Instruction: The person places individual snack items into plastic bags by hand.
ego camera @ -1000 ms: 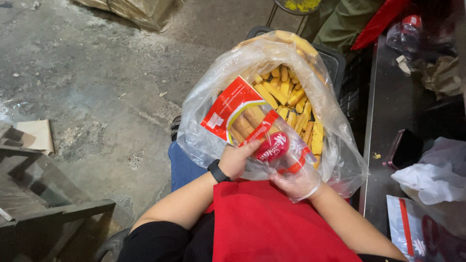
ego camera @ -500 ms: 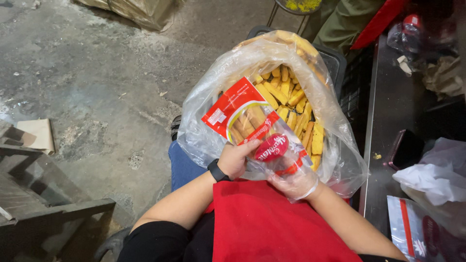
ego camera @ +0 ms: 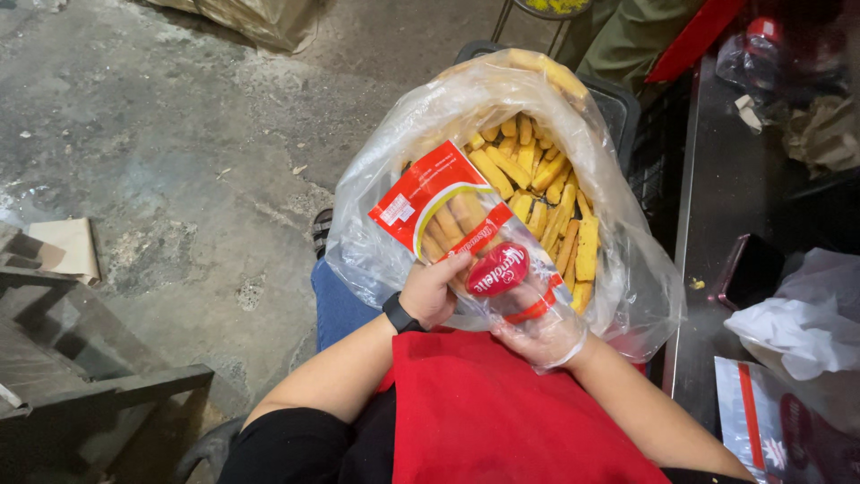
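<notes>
I hold a small clear packet (ego camera: 452, 220) with red printed ends, partly filled with yellow biscuit sticks, in front of my chest. My left hand (ego camera: 433, 289), bare with a black wristband, grips its lower left side. My right hand (ego camera: 542, 324), in a thin clear plastic glove, grips the packet's lower right end from beneath. Just behind the packet stands a big clear plastic bag (ego camera: 618, 278) holding several loose yellow biscuit sticks (ego camera: 546, 193), set in a dark crate (ego camera: 618, 103). A red apron (ego camera: 502, 421) covers my lap.
A metal table (ego camera: 721, 188) runs along the right, with a dark flat device (ego camera: 748, 269), a crumpled white plastic bag (ego camera: 806, 314) and empty red-and-clear packets (ego camera: 770, 421). Rough concrete floor (ego camera: 179, 134) lies left, with a dark wooden frame (ego camera: 72, 358) at the lower left.
</notes>
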